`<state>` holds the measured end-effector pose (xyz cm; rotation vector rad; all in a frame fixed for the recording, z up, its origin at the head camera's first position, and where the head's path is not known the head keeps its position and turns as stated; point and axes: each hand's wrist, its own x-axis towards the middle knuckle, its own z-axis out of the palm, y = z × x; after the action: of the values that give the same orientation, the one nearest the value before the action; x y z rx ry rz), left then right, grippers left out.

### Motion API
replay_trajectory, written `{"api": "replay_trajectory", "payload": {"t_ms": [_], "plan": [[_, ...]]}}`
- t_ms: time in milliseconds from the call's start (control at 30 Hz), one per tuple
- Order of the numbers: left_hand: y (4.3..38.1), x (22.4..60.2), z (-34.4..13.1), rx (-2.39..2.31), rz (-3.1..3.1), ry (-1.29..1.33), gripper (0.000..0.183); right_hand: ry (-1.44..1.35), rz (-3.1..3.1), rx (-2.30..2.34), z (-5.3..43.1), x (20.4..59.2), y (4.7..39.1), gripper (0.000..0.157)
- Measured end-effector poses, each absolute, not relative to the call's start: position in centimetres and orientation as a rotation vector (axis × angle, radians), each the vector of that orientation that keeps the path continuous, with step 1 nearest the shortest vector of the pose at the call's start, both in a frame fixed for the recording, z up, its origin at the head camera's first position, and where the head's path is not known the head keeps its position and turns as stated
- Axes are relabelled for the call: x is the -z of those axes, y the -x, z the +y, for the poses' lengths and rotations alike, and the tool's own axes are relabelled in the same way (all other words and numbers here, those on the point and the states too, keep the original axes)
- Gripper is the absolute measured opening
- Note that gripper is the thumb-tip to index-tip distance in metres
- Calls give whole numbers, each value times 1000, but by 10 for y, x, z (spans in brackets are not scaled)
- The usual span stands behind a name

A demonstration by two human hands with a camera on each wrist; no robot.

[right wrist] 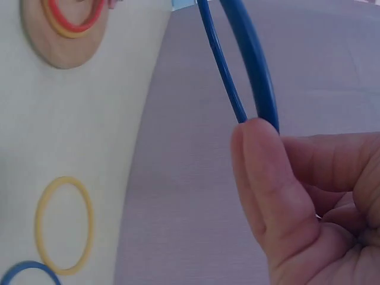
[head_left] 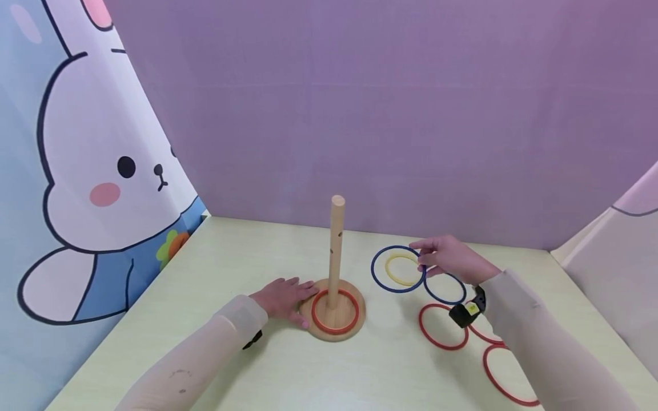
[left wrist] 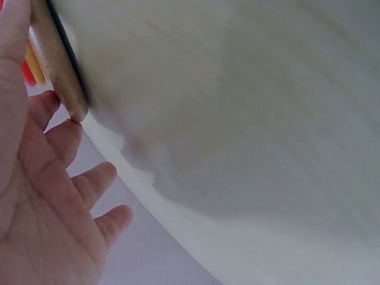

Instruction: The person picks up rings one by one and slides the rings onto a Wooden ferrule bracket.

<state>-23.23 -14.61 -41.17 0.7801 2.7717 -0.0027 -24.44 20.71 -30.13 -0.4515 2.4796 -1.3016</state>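
Note:
In the head view, my right hand (head_left: 452, 260) pinches a blue ring (head_left: 372, 269) between thumb and fingers, raised above the table. The right wrist view shows that blue ring (right wrist: 256, 65) up close at the fingertips. To its left stands a wooden peg (head_left: 336, 251) on a round base (head_left: 329, 337). Around the peg's foot lies a red ring (head_left: 334, 331), with a yellow ring (right wrist: 56, 27) under it. Spread fingers of my left hand (head_left: 283, 298) rest against the base's left edge, as the left wrist view also shows.
A yellow ring (head_left: 386, 268) lies on the table behind the held ring. Beside it is another blue ring (head_left: 448, 302). Nearer me on the right are several red rings (head_left: 420, 325), partly covered by my right forearm. A purple cloth (head_left: 329, 114) hangs behind the table.

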Motion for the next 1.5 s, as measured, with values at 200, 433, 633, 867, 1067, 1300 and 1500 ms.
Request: {"api": "replay_trajectory", "payload": {"t_ms": [200,433,633,867,1067,1300,1500], "plan": [[233,414,-146,20,2775,-783,85,441,2493,1351,206,283,243,44],[234,415,-147,15,2775,-790,86,416,2494,1409,204,263,241,44],[234,416,-148,-3,2766,-776,86,431,2495,1474,201,249,238,42],[233,417,-149,-13,2767,-793,86,414,2463,1589,195,239,231,43],[232,416,-150,-8,2768,-799,86,402,2388,1721,194,234,228,45],[231,414,-149,-31,2760,-773,86,391,2288,1862,191,229,225,48],[230,412,-149,-42,2757,-774,86,372,2168,2003,189,229,225,50]]}}
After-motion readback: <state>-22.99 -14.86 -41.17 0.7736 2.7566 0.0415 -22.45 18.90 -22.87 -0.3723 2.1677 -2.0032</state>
